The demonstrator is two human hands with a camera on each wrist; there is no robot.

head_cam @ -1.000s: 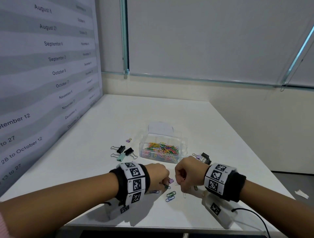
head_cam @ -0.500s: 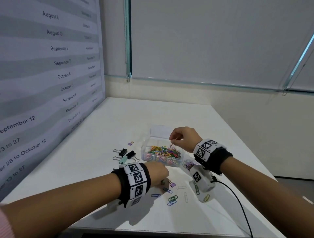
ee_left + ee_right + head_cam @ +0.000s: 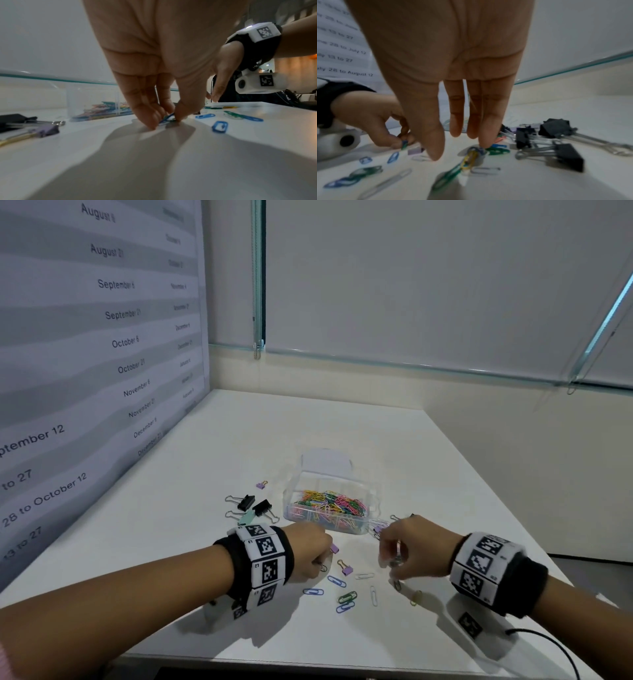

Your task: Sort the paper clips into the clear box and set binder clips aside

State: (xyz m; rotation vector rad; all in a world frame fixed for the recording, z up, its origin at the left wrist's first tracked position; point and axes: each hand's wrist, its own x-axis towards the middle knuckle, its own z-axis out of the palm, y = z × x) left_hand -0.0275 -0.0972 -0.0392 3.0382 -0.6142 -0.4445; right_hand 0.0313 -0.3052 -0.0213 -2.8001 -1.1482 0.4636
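My left hand (image 3: 169,120) pinches a blue-green paper clip (image 3: 167,118) between thumb and fingers, right on the white table (image 3: 308,426). My right hand (image 3: 458,151) hangs over the loose paper clips (image 3: 346,599) with straight fingers pointing down and holds nothing. One of its fingertips (image 3: 483,145) is at a small heap of clips. The clear box (image 3: 373,495) stands just beyond both hands, holding many coloured paper clips. Black and mint binder clips (image 3: 255,508) lie left of the box. More black binder clips (image 3: 566,154) lie right of my right hand.
The box's clear lid (image 3: 325,462) lies behind the box. Two small purple binder clips (image 3: 346,568) sit between the hands, and another (image 3: 262,484) lies farther back on the left. A printed wall panel (image 3: 85,371) borders the table's left edge.
My right hand has come back from above the clear box to the loose clips near the front edge. My left hand stayed low at the clips.
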